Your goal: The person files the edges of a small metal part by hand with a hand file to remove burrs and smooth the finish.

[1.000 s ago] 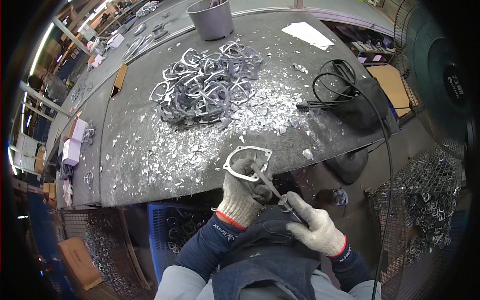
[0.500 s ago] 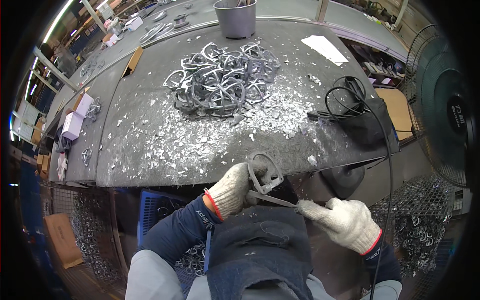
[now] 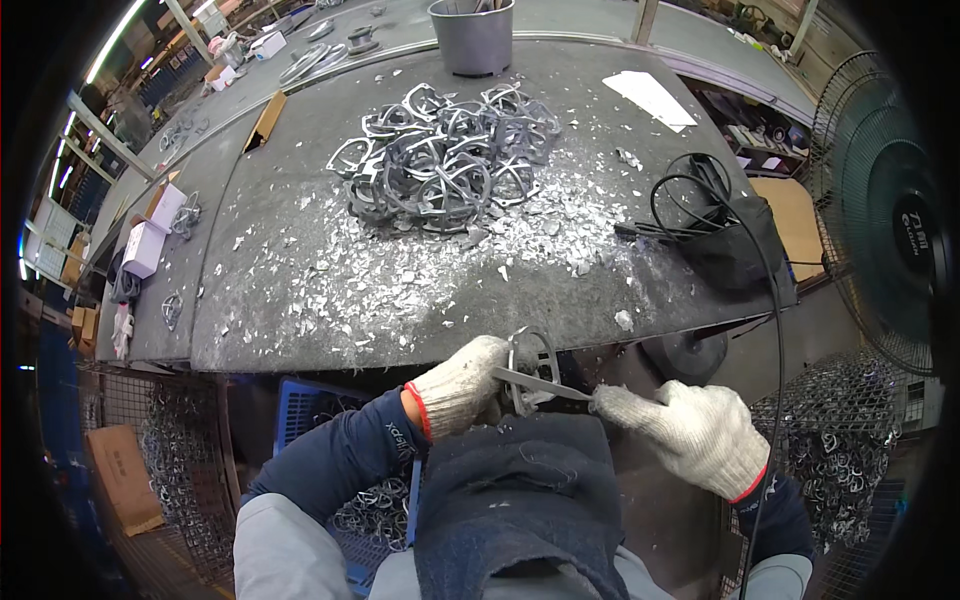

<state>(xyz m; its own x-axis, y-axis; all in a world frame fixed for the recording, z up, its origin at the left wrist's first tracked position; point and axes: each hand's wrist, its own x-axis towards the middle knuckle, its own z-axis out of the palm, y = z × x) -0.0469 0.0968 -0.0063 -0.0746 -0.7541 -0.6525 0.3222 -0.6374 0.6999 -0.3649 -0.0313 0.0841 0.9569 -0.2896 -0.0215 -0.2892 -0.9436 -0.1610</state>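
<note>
In my gloved left hand (image 3: 462,385) is a grey metal frame part (image 3: 513,352) shaped like a stirrup, held upright just off the table's near edge. My gloved right hand (image 3: 695,430) grips a flat metal file (image 3: 545,384), its index finger stretched along the tool. The file's strip lies across the lower part of the frame, its far end by my left fingers. Its handle is hidden inside my right hand. A heap of similar metal frames (image 3: 440,165) sits farther back on the dark table (image 3: 560,310), with silvery flakes around it.
A grey bucket (image 3: 474,40) stands behind the heap. To the right are a black bag with cables (image 3: 735,245) and a large fan (image 3: 880,200); one cable hangs beside my right arm. Below the table edge is a blue crate (image 3: 298,405) of frames.
The frame has turned and dropped slightly toward me. The file has risen from beneath its lower edge to lie across it. My left hand has shifted a little left.
</note>
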